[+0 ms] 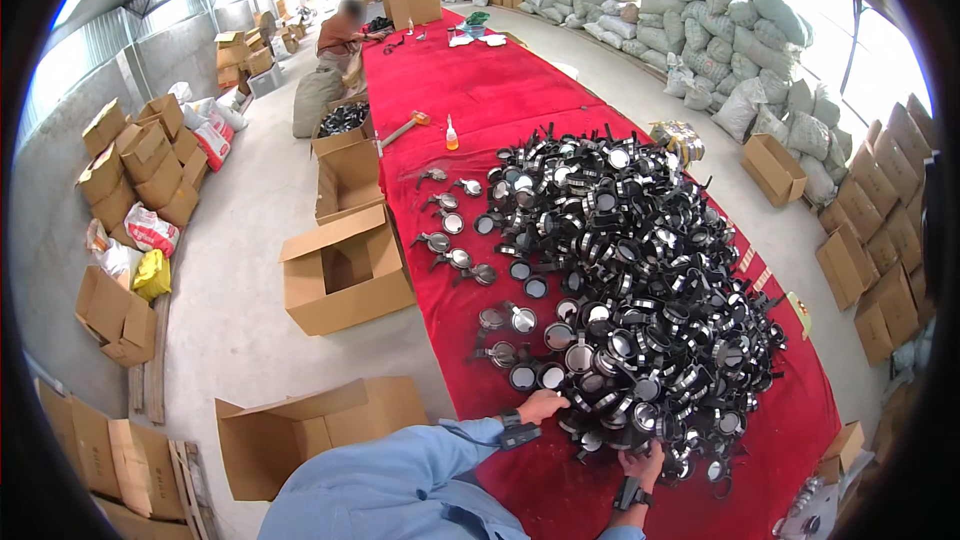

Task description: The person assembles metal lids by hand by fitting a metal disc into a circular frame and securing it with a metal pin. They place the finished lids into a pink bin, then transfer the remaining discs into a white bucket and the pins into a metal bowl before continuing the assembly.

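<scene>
Big heap of black round lens-like parts with shiny glass faces and short black handles (630,280) covering the right half of a long table under red cloth (480,90), long axis of heap running along the table, away from the wearer and slightly right. Left hand (543,406) at the heap's near-left edge, fingers curled onto the outermost pieces, touching them; closed on one or merely resting, cannot tell. Right hand (642,463) at the heap's near edge, fingers curled into the pile, looks clamped on a black part but grip not resolved at this size. Both hands at the near end; heap lying ahead of both, bulk of it forward and right, so right hand sitting deeper under the mass, left hand nearer the loose singles. Scattered row of separate round parts, glass up (455,240), lying left of the heap on bare cloth, ahead of the left hand, well apart from the right. Black wrist bands on both arms, light blue sleeves. Further up the cloth: small glue bottle with orange cap (452,135), mallet with pale handle (405,127), both far from either hand. Open brown cardboard cartons (340,270) on the concrete floor just left of the table; stacked grey-green sacks (700,20) along the right wall; another person (340,35) seated at the far left end of the table.
</scene>
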`<control>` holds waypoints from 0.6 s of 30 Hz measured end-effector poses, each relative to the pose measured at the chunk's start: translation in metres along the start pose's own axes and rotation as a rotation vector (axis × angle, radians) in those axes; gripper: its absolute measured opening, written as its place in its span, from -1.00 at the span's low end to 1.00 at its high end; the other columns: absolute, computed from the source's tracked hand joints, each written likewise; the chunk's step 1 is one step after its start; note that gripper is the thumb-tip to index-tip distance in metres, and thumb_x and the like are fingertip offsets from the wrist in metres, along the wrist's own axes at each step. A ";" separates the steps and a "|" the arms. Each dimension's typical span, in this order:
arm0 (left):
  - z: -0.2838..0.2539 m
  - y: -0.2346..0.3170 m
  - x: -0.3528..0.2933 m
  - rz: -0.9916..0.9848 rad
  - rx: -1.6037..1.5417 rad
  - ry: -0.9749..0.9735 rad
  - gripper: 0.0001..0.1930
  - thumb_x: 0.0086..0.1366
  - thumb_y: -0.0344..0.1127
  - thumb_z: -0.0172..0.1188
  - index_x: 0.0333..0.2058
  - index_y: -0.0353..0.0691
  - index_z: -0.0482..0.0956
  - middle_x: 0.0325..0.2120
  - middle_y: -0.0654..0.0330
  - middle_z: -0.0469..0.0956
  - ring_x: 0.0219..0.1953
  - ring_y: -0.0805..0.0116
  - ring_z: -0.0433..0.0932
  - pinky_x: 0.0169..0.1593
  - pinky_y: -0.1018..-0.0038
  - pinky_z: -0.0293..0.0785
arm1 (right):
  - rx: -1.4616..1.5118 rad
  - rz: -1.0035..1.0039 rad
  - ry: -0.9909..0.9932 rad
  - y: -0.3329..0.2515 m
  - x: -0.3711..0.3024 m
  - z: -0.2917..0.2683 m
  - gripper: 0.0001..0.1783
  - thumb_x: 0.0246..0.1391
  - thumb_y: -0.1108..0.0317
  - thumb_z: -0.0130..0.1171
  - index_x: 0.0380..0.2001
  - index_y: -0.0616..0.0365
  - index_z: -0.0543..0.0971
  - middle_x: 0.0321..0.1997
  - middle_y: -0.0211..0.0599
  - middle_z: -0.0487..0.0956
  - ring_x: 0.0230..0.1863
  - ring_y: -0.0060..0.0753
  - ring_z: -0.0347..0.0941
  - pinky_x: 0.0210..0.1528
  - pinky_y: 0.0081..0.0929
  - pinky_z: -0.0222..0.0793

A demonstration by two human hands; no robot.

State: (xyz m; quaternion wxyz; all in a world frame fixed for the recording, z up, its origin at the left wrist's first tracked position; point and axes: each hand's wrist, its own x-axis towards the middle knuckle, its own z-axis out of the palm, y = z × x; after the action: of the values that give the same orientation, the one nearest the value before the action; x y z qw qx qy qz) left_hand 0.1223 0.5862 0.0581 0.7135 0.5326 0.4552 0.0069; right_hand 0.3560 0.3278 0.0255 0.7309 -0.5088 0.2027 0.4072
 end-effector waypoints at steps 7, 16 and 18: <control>-0.013 -0.102 -0.079 0.146 0.114 -0.188 -0.86 0.16 -0.26 0.23 -0.47 -0.18 0.53 -0.60 0.22 0.49 -0.52 0.30 0.51 -0.51 0.27 0.35 | 0.001 -0.089 -0.057 -0.003 -0.048 -0.064 -0.47 0.10 0.17 0.33 0.10 -0.01 0.41 0.09 0.01 0.44 0.02 0.03 0.46 -0.04 -0.15 0.54; 0.049 -0.338 -0.207 -0.298 0.613 -0.366 -0.18 0.36 0.42 -0.08 0.22 -0.21 0.52 0.20 -0.11 0.50 0.25 -0.01 0.46 0.31 0.20 0.32 | -0.184 0.002 -0.274 0.023 -0.172 -0.162 -0.75 0.21 0.29 0.22 -0.13 0.21 0.59 -0.18 -0.13 0.67 -0.18 -0.17 0.66 -0.16 -0.28 0.63; 0.070 -0.375 -0.230 -0.238 0.599 -0.383 -0.10 0.35 0.50 -0.18 0.21 -0.23 0.52 0.24 -0.12 0.47 0.26 -0.02 0.44 0.32 0.19 0.28 | -0.213 0.078 -0.295 0.021 -0.211 -0.180 -0.78 0.23 0.42 0.17 -0.07 0.24 0.56 -0.19 -0.16 0.66 -0.19 -0.24 0.64 -0.15 -0.31 0.61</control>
State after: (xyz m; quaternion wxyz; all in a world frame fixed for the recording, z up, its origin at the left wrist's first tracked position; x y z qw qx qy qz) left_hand -0.1446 0.2580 -0.0800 0.5941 0.6526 0.3541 -0.3093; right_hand 0.2367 0.0855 0.0912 0.6783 -0.5101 0.0685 0.5244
